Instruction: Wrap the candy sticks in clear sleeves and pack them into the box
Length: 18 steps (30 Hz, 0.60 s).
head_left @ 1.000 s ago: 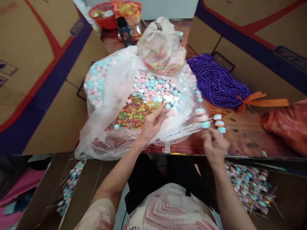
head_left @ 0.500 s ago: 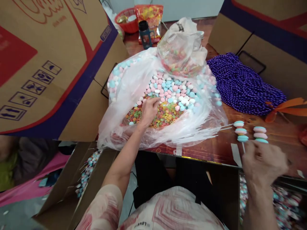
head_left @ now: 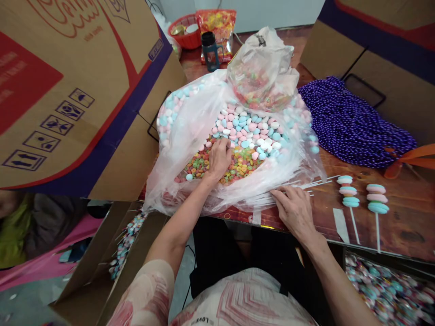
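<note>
My left hand (head_left: 220, 158) is in the opened clear plastic bag (head_left: 197, 108), its bent fingers drawn together over small ring-shaped candies (head_left: 243, 167). Whatever its fingertips hold is hidden. Pink, white and blue round candies (head_left: 248, 124) lie just beyond them. My right hand (head_left: 295, 210) is palm down at the bag's front right, fingertips closed on the thin white sticks (head_left: 314, 182); how many it grips I cannot tell. Two candy skewers lie to the right: a left one (head_left: 348, 191) and a right one (head_left: 377, 198), each with stacked pastel candies on a white stick.
Cardboard boxes flank the table, one at left (head_left: 112, 149) and one at right (head_left: 384, 54). A purple cord bundle (head_left: 353, 120) lies at right. Behind stand a second bag of candies (head_left: 261, 74), a bottle (head_left: 210, 52), a red basket (head_left: 185, 34) and a red-yellow packet (head_left: 220, 27). Below right are wrapped candies (head_left: 384, 290).
My right hand has moved left from the skewers to the white sticks, leaving the right skewer lying on the table. My left hand stays among the ring candies, its fingers lower.
</note>
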### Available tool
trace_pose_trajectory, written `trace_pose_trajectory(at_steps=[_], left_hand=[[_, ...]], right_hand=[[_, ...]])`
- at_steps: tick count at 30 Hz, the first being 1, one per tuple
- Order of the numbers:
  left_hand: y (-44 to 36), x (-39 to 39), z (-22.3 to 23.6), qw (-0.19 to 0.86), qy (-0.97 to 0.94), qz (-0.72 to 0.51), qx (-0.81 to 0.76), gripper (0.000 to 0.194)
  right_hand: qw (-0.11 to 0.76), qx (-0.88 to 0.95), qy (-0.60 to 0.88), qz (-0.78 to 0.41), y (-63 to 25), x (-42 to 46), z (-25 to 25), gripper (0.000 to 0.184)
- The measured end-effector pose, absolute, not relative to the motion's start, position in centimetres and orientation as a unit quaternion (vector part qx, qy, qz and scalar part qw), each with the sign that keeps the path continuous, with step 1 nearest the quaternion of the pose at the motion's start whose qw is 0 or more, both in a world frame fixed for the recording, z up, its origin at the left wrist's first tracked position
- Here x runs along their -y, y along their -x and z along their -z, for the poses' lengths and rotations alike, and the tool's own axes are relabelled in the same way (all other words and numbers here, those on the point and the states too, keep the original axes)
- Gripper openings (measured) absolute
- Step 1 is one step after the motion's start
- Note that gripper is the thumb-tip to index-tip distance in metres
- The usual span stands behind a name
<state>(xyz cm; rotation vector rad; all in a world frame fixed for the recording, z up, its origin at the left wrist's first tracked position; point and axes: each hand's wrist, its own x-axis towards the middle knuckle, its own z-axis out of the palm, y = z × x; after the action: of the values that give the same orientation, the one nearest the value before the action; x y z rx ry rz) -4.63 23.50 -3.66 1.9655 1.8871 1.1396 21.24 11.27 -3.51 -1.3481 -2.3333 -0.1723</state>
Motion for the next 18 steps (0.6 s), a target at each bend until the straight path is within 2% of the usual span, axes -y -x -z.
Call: trace_pose_trajectory(at_steps=[6,12,18], left_hand=[[5.4,-25.0,3.6,0.161,-0.616,-0.479,-0.604,0.025],[5.3,-27.5,3.0,0.144,-0.635,-0.422,-0.631,0.021],[4.1,-26.5,3.0,0.111,-0.661,-0.368,-0.645,0.017]], right_hand=[[0.217,0.851,0.473,0.074,-20.9,-11.6,3.2,0.020],[0.223,0.846,0.481,0.045,-20.9,-11.5,3.8,0.022],[0.226,0.838,0.497,0.001,-20.7,-10.7,4.0,0.021]])
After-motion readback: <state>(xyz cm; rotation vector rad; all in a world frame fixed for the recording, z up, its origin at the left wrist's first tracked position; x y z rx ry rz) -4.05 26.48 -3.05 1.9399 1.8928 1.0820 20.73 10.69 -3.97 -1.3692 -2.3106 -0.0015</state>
